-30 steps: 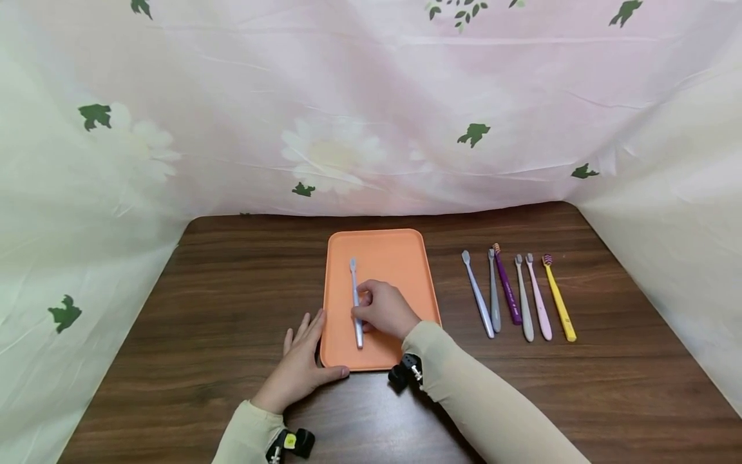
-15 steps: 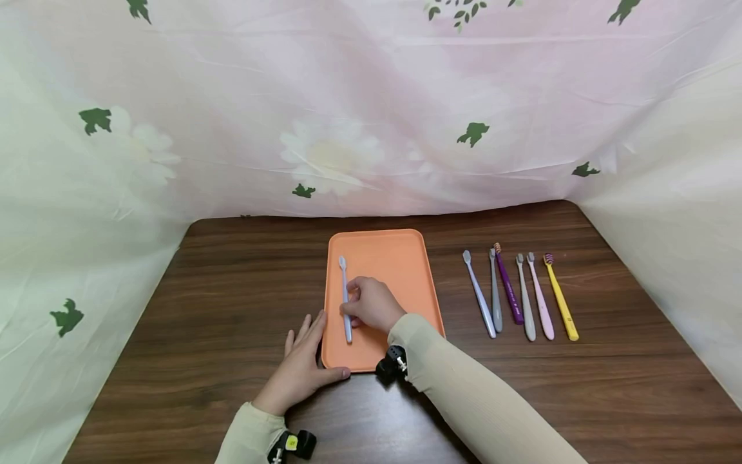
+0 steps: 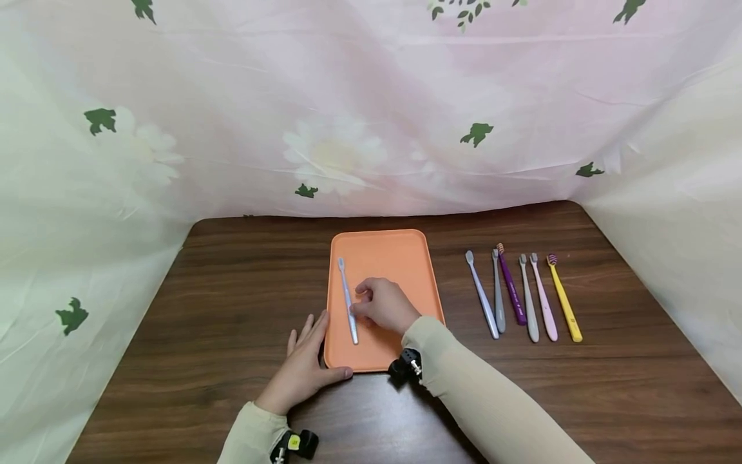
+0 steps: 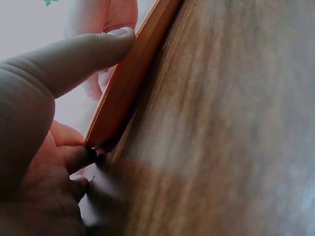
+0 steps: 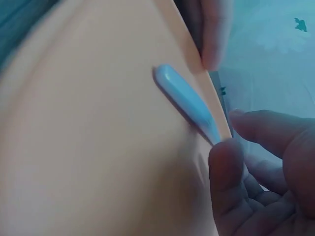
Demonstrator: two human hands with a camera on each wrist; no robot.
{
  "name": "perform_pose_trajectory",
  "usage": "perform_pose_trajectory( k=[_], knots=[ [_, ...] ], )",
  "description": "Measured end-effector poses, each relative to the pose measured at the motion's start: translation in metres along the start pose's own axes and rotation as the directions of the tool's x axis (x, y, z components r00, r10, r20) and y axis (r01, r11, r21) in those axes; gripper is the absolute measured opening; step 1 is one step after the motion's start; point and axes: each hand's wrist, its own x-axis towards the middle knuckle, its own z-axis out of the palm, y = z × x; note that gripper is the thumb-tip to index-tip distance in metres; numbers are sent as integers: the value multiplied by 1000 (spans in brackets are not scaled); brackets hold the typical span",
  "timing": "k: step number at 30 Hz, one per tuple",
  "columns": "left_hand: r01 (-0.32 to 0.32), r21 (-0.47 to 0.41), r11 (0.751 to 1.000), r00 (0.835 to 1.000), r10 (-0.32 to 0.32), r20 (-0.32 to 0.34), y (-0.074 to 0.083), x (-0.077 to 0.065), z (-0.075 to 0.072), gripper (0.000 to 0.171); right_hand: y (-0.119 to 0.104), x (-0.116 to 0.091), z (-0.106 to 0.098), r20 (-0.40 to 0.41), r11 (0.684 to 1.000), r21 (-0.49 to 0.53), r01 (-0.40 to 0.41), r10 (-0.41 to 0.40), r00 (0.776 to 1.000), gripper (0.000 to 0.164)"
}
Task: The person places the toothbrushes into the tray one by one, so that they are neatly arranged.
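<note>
Light-blue toothbrush (image 3: 347, 296) lies on the orange tray (image 3: 400, 258), in the tray's left half, bristle end toward its far edge, slightly slanted. My right hand (image 3: 388, 306) is over the tray, just right of the handle; thumb and index parted by a narrow gap, no pinch on the brush. Can't tell if a fingertip touches it. My left hand (image 3: 301, 367) is at the tray's near-left corner: fingers spread along its left side, thumb at its near edge, grip wide. Right of the tray, well apart, on the wood table (image 3: 243, 290): another light-blue brush (image 3: 482, 296), then blue-grey (image 3: 498, 296), purple (image 3: 512, 287), grey (image 3: 529, 303), pink (image 3: 543, 298), yellow (image 3: 564, 299). Floral cloth (image 3: 371, 96) beyond the tray.
</note>
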Motion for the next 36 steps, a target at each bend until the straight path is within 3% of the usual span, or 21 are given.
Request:
perform_pose_trajectory(
  k=[8,19,36],
  knots=[
    [14,16,1000,1000,-14,-5,1,0,1,112,6,-12,-17,-25,999,-43,-3,2,1000,38],
    [11,24,1000,1000,-11,-8,1,1,1,113,19,-33,-45,-87,999,39,-5,9,996,41],
    [8,31,999,1000,-8,-11,-1,0,2,114,52,-58,-85,-212,995,-100,-8,-14,977,37]
  ],
)
